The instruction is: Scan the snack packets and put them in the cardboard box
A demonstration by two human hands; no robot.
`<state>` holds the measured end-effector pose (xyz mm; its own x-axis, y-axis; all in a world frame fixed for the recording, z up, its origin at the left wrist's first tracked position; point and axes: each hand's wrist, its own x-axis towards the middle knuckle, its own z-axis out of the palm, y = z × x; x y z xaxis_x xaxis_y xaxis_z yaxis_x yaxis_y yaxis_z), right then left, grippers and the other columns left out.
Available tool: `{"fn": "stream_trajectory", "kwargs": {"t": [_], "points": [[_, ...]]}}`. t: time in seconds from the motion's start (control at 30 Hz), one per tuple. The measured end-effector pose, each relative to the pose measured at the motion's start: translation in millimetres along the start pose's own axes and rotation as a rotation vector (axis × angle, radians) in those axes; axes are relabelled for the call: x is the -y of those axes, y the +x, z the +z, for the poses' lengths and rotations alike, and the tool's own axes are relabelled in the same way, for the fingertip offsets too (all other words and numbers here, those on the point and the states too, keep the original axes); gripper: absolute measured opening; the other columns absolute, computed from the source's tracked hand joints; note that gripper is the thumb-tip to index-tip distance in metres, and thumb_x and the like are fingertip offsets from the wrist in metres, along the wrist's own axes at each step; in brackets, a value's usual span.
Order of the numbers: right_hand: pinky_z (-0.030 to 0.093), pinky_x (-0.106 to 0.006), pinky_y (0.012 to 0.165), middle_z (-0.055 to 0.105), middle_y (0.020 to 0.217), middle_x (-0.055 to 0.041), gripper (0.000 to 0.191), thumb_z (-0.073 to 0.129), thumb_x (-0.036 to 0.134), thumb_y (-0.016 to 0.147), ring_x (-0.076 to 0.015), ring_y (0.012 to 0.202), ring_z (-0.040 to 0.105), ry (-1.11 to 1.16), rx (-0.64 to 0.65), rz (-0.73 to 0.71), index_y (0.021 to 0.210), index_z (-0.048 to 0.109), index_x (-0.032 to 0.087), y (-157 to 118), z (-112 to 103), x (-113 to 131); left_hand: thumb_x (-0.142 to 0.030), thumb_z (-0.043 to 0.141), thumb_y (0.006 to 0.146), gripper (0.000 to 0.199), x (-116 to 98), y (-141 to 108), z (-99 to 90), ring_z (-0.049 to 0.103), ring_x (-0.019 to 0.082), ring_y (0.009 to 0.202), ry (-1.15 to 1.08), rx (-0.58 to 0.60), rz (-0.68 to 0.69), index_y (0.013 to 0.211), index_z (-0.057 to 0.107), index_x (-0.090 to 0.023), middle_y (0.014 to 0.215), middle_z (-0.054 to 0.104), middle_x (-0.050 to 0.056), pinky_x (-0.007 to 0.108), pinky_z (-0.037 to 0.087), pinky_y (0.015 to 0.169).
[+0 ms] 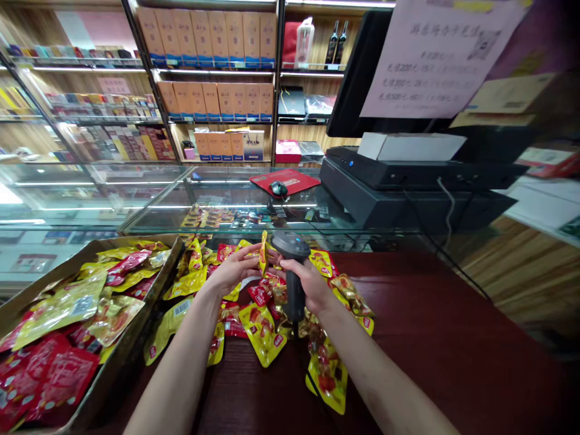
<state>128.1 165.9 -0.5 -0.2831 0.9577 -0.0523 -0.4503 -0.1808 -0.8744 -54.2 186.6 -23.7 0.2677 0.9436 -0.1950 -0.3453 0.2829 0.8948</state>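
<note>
My left hand holds a small yellow snack packet upright between its fingers, above a loose pile of packets. Just right of it, my right hand is wrapped round the handle of a black barcode scanner. The scanner's head is close to the packet. Yellow packets and red packets lie beneath and around both hands on the dark red table. The fingertips of my right hand are partly hidden by the scanner.
A cardboard box full of packets stands at the left. Behind are a glass counter and a mouse on a red pad. A monitor stands above a black cash drawer at the right, with cables hanging down.
</note>
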Motion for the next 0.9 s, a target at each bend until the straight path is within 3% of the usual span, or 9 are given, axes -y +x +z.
{"fn": "stream_trajectory", "kwargs": {"t": [0.13,0.23,0.33,0.4,0.47,0.53,0.6,0.9], "points": [[0.044,-0.036,0.097,0.071,0.102,-0.0048,0.019,0.07,0.027,0.066,-0.024,0.108,0.061,-0.065,0.029,-0.016,0.083,0.068,0.018,-1,2,-6,-0.028,0.062,0.083,0.031,-3,-1,1.4,0.066,0.017,0.085,-0.044,-0.003,-0.046,0.109,0.066,-0.012,0.098,0.071,0.012,0.022,0.052,0.069],[0.041,-0.036,0.099,0.071,0.102,-0.004,0.02,0.07,0.027,0.068,-0.0231,0.107,0.061,-0.102,0.042,-0.012,0.086,0.069,0.019,-2,4,-8,-0.049,0.053,0.086,0.044,-6,-4,1.3,0.067,0.019,0.086,-0.123,0.078,-0.066,0.104,0.068,-0.012,0.098,0.071,0.013,0.023,0.053,0.068],[0.044,-0.035,0.096,0.07,0.103,-0.0042,0.022,0.07,0.027,0.068,-0.022,0.106,0.06,-0.109,0.048,-0.009,0.088,0.069,0.019,-7,8,-3,-0.04,0.064,0.081,0.034,-5,-4,-4.7,0.067,0.018,0.085,-0.105,0.106,-0.045,0.101,0.068,-0.012,0.094,0.071,0.011,0.024,0.053,0.073],[0.05,-0.033,0.086,0.07,0.101,-0.0049,0.022,0.07,0.028,0.066,-0.0209,0.096,0.063,-0.126,0.048,0.015,0.086,0.068,0.018,-11,12,2,-0.027,0.073,0.074,0.026,-4,-2,-13.0,0.067,0.016,0.078,-0.068,0.032,-0.03,0.094,0.069,-0.011,0.089,0.071,0.01,0.024,0.053,0.07],[0.053,-0.031,0.066,0.07,0.09,-0.0061,0.02,0.068,0.031,0.067,-0.0188,0.076,0.065,-0.177,0.073,0.108,0.08,0.066,0.016,-16,17,4,-0.025,0.079,0.067,0.026,-4,0,-23.4,0.064,0.012,0.066,0.004,-0.111,-0.017,0.086,0.069,-0.011,0.083,0.07,0.007,0.021,0.051,0.059],[0.048,-0.027,0.047,0.067,0.069,-0.0048,0.019,0.064,0.034,0.07,-0.0155,0.054,0.06,-0.264,0.112,0.247,0.074,0.063,0.015,-21,22,2,-0.028,0.082,0.061,0.032,-5,2,-33.8,0.06,0.009,0.059,0.103,-0.26,0.005,0.084,0.07,-0.012,0.081,0.07,0.005,0.016,0.045,0.05],[0.042,-0.024,0.038,0.059,0.05,-0.0011,0.017,0.06,0.033,0.072,-0.0131,0.041,0.052,-0.355,0.132,0.348,0.069,0.059,0.016,-24,26,-6,-0.031,0.084,0.057,0.039,-6,1,-41.8,0.06,0.008,0.059,0.167,-0.332,0.038,0.089,0.071,-0.013,0.085,0.07,0.005,0.015,0.043,0.047],[0.039,-0.022,0.035,0.053,0.041,0.0045,0.01,0.056,0.025,0.074,-0.0103,0.033,0.046,-0.505,0.147,0.301,0.07,0.049,0.02,-30,36,-40,-0.034,0.083,0.057,0.044,-10,-4,-47.6,0.062,0.011,0.068,0.181,-0.275,0.076,0.096,0.072,-0.017,0.093,0.072,0.005,0.019,0.048,0.057]]}}
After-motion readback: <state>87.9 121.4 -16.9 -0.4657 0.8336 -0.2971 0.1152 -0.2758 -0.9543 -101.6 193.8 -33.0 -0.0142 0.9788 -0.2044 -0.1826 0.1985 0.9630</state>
